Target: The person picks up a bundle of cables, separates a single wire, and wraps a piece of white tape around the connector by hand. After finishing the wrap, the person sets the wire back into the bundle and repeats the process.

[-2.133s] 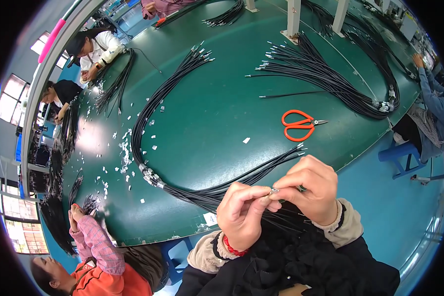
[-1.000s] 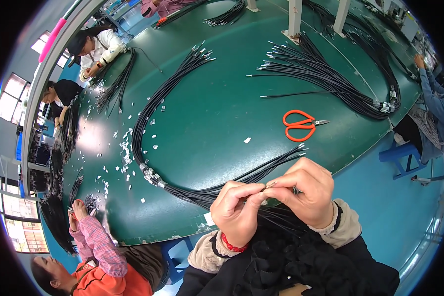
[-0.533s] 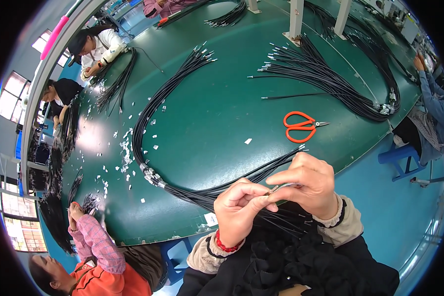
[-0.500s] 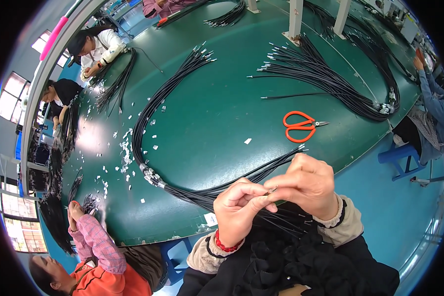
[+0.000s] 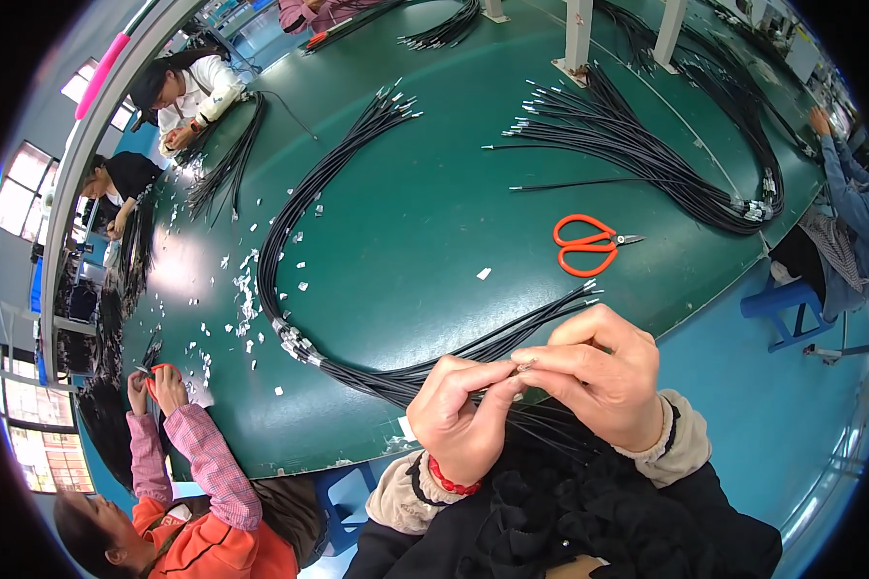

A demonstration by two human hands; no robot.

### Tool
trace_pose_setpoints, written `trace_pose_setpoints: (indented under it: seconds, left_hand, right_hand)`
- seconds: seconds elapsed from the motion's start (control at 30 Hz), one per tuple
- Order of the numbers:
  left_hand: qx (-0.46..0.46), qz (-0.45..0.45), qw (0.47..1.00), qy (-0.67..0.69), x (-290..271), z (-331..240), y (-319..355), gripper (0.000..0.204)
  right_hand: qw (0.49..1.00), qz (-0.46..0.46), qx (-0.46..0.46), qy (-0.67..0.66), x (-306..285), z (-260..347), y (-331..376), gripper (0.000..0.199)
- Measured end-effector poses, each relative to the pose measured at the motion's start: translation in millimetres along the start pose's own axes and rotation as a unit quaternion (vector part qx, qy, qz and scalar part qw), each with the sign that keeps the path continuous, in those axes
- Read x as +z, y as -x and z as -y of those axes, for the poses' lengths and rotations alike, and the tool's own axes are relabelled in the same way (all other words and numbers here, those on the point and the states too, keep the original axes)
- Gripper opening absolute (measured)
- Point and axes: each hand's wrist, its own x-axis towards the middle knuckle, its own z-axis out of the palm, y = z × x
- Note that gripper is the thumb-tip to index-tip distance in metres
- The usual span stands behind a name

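Note:
My left hand point(image 5: 462, 415) and my right hand point(image 5: 599, 381) meet above the table's near edge, their fingertips pinched together. Between them is a small metal cable end point(image 5: 524, 367), mostly covered by the fingers. Beneath and behind the hands runs a bundle of black cables point(image 5: 357, 376), bound with silvery-white wrapping point(image 5: 297, 343) and curving away to the left. Its far tips point(image 5: 391, 106) are bare metal. More tips point(image 5: 589, 288) of the bundle stick out just beyond my right hand. Scissors with orange handles point(image 5: 585, 247) lie beyond that hand, touched by neither hand.
A second black cable bundle point(image 5: 647, 174) spreads across the green table point(image 5: 434, 232) at the far right, near white posts point(image 5: 577, 39). White scraps point(image 5: 246, 299) litter the left side. A co-worker in orange point(image 5: 203, 511) sits at left; others work farther along. A blue stool point(image 5: 784, 307) stands right.
Both hands remain pinched together; my left hand has shifted slightly left and its fingers have straightened a little. The co-worker at the lower left has raised their hands, with orange-handled scissors now showing.

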Motion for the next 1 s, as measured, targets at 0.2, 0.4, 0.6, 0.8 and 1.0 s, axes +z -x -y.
trace_pose_setpoints:
  seconds: [0.2,0.4,0.6,0.8,1.0]
  left_hand:
    - [-0.004,-0.008,1.0,0.025,2,0,0,0.019]
    - [-0.032,-0.003,0.998,0.063,3,-1,1,0.015]
    - [-0.089,0.028,0.983,0.16,-1,-3,-1,0.011]
    - [-0.156,0.086,0.95,0.258,-5,-1,-3,0.01]
    - [-0.151,0.151,0.939,0.27,-13,5,-7,0.011]
  right_hand:
    - [1.0,-0.007,0.011,0.01,1,3,3,0.018]
    - [1.0,-0.011,0.019,0.02,1,1,2,0.02]
    - [1.0,0.006,-0.003,-0.002,-2,-4,-2,0.02]
    - [0.998,0.017,-0.009,-0.06,-1,-12,-4,0.017]
    - [0.981,0.061,0.066,-0.171,2,-17,-7,0.017]
